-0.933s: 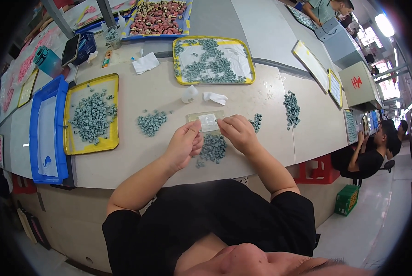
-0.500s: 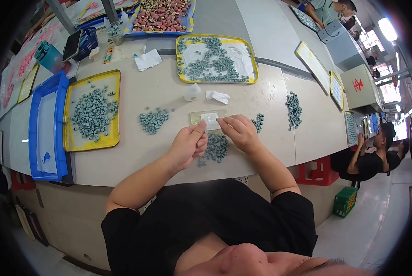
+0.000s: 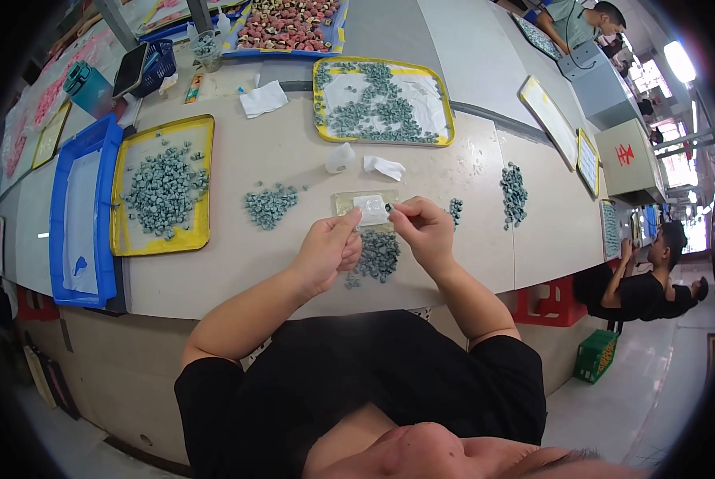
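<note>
My right hand (image 3: 425, 233) pinches a small dark grey-green piece (image 3: 389, 207) between thumb and fingertips, by the right edge of a white pad (image 3: 369, 209). The pad lies on a flat yellowish clear plate (image 3: 345, 199). At the pad's left edge is my left hand (image 3: 331, 249), fingers curled and thumb pressed on top; whatever it may hold is hidden. A pile of small grey-green pieces (image 3: 378, 254) lies on the table between my hands. Smaller heaps sit left (image 3: 271, 207) of the left hand and right (image 3: 455, 211) of the right hand.
A yellow-rimmed tray (image 3: 206, 172) of pieces and a blue bin (image 3: 63, 215) stand left. Another yellow-rimmed tray (image 3: 452, 120) lies ahead. Nearer are a white cup-like object (image 3: 341, 158) and crumpled tissue (image 3: 384, 168). A longer heap (image 3: 513, 195) lies right. Co-workers sit at far right.
My right hand has drawn slightly right and away from the pad's middle, so the dark piece in its fingertips shows. The left hand has stayed nearly in place.
</note>
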Demonstrator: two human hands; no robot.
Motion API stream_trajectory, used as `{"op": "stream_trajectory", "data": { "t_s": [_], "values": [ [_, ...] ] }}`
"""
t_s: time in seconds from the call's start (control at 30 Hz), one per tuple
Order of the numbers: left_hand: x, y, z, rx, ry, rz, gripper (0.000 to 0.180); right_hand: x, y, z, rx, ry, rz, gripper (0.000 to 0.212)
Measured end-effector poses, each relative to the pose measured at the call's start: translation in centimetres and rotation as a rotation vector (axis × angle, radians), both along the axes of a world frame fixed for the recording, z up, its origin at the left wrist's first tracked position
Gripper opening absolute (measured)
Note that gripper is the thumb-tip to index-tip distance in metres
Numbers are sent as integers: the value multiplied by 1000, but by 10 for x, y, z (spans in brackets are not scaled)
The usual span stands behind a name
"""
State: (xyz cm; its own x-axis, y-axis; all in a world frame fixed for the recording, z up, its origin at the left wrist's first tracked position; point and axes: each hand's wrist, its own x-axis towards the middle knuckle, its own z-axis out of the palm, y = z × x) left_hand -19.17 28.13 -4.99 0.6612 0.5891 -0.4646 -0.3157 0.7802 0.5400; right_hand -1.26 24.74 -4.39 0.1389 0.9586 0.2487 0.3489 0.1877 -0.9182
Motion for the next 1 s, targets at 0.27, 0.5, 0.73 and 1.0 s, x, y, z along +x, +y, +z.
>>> {"op": "stream_trajectory", "data": {
  "t_s": [0.27,0.5,0.73,1.0],
  "values": [
    [-11,9,-5,-23,31,63,45,-29,2,-6,-446,711,71,1],
    [-23,14,-8,-134,32,66,47,-52,13,-12,393,-312,112,20],
    [-31,18,-14,-261,-50,-19,45,-57,18,-14,560,-424,151,25],
    [-26,13,-15,-54,-82,74,38,-55,18,-17,575,-418,83,28]
  ]
}}
